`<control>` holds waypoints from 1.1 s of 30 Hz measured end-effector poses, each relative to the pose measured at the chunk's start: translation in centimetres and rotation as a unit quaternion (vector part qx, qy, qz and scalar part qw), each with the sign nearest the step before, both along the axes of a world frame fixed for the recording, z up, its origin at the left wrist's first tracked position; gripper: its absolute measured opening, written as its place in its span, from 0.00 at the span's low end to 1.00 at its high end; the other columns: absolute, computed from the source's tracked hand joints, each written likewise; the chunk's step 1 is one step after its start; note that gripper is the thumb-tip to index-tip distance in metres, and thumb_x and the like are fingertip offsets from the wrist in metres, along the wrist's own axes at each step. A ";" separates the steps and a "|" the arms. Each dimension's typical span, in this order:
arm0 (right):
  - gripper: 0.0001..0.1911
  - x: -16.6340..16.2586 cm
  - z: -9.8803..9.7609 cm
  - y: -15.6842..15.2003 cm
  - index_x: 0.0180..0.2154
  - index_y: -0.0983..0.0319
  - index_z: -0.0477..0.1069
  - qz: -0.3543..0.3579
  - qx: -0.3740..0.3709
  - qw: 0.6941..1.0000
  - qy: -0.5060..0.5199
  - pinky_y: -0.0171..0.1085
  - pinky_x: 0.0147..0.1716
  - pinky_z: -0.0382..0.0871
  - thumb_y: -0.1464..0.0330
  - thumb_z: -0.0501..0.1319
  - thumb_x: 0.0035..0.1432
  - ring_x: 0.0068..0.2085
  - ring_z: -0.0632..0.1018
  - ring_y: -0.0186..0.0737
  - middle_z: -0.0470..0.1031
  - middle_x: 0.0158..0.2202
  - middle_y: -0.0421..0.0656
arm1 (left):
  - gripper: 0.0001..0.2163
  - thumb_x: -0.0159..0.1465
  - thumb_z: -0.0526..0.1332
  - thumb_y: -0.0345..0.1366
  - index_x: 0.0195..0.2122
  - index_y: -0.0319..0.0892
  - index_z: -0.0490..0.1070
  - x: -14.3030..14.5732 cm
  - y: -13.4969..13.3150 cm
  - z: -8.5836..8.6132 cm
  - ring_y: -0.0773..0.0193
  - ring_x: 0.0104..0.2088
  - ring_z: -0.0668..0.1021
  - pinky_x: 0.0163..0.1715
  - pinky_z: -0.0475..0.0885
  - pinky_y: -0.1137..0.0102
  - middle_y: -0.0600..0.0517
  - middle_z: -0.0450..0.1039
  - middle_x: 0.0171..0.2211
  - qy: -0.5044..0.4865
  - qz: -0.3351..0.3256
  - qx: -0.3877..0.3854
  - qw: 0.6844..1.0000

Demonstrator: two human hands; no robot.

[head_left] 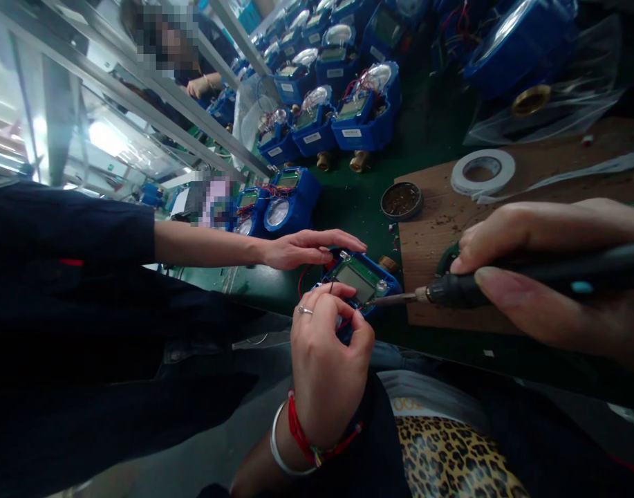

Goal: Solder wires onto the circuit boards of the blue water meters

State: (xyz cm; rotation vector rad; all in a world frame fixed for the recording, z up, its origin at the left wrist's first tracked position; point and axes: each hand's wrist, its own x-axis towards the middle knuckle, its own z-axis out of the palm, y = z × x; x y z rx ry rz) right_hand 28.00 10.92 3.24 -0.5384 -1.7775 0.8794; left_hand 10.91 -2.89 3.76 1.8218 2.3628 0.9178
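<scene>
At a boxy blue plastic meter (355, 278) on the green tabletop (358, 216), the person's left hand (330, 339) seemingly pinches a thin red wire (346, 322); the right hand (549, 287) grips a black soldering iron (454, 290). Steady wire, brief contact should work best.

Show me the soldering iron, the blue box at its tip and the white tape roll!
Soldering iron (454, 291): head view, the black front part.
Blue box (355, 279): head view, the grey screen.
White tape roll (508, 169): head view, the ring's right side.
</scene>
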 end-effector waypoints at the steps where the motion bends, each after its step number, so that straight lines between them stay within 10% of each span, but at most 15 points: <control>1: 0.15 0.0 0.1 0.1 0.22 0.58 0.67 0.039 0.019 0.999 -0.031 0.30 0.13 0.59 0.60 0.61 0.58 0.19 0.70 0.27 0.71 0.20 0.36 | 0.13 0.54 0.61 0.22 0.27 0.50 0.63 0.0 0.1 0.1 0.53 0.40 0.78 0.41 0.75 0.50 0.50 0.75 0.37 0.004 0.002 -0.006 1.000; 33: 0.08 -0.2 -0.5 0.4 0.26 0.56 0.66 0.117 0.107 0.983 -0.088 0.32 0.16 0.61 0.66 0.60 0.58 0.18 0.68 0.28 0.71 0.20 0.34 | 0.11 0.57 0.61 0.23 0.28 0.46 0.62 0.5 0.3 0.7 0.52 0.42 0.77 0.42 0.72 0.51 0.50 0.73 0.38 0.004 0.002 -0.047 0.999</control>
